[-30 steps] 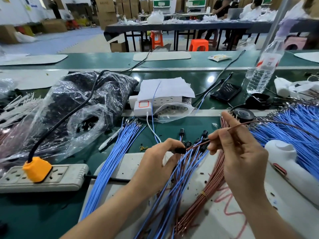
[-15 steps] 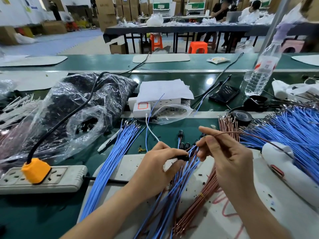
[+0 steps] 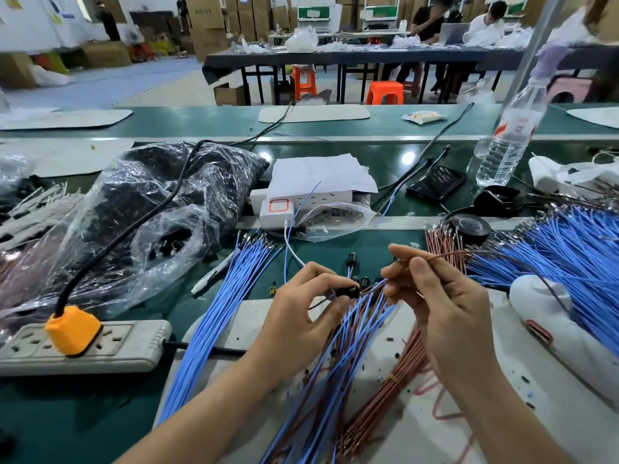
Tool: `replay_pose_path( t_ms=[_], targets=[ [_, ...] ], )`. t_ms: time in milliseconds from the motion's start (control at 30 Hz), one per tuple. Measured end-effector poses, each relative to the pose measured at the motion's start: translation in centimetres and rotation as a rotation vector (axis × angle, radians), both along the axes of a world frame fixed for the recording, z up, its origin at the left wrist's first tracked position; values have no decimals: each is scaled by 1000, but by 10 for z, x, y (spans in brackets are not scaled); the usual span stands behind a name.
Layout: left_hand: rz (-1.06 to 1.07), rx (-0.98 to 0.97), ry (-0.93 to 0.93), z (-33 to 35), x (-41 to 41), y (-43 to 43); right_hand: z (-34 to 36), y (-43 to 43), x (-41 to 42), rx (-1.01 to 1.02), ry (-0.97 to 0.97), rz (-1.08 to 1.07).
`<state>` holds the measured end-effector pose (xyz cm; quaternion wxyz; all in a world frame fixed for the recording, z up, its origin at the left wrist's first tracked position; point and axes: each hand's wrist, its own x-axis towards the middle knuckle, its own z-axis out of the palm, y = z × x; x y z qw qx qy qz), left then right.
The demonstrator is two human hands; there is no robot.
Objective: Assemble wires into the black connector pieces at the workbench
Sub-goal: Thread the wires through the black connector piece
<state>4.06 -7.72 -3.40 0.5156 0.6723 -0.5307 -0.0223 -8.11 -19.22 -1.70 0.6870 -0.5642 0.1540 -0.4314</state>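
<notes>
Our left hand [image 3: 301, 316] pinches the black connector [image 3: 346, 292]; just right of it our right hand [image 3: 445, 306] pinches the brown wire [image 3: 450, 253], its end running left toward the connector, so we'd feed leftward.

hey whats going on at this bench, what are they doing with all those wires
A person is fitting wires into small black connectors. The left hand pinches a black connector piece, and the right hand pinches a brown wire, with its near end at the connector. Whether it is seated cannot be told. Wired pieces fan out over the white mat beneath the hands. Loose blue wires lie alongside, and a plastic bag of black parts sits to the left.
</notes>
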Motion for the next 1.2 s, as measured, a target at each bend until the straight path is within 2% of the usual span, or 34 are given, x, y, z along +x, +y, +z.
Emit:
replay_pose_path(
  t_ms=[333, 500, 700, 933, 1033, 1133, 1200],
  targets=[
    [-36, -31, 85, -3, 1, -1, -6, 10, 2, -336, 247, -36],
    [-59, -23, 89, -4, 0, -1, -8, 11, 3, -314, 256, -45],
    [-47, 3, 45, -3, 4, 0, -13, 11, 3, -394, 307, -34],
    [-12, 7, 46, -4, 4, -1, -7, 4, 2, -98, 138, -44],
    [-14, 11, 14, -4, 3, 0, -11, 2, 1, -184, 178, -77],
    [-67, 9, -12, -5, 1, -1, -17, 11, 5, -356, 312, 53],
    [-109, 0, 32, -5, 1, -2, -19, 14, 8, -354, 380, 138]
  ],
)
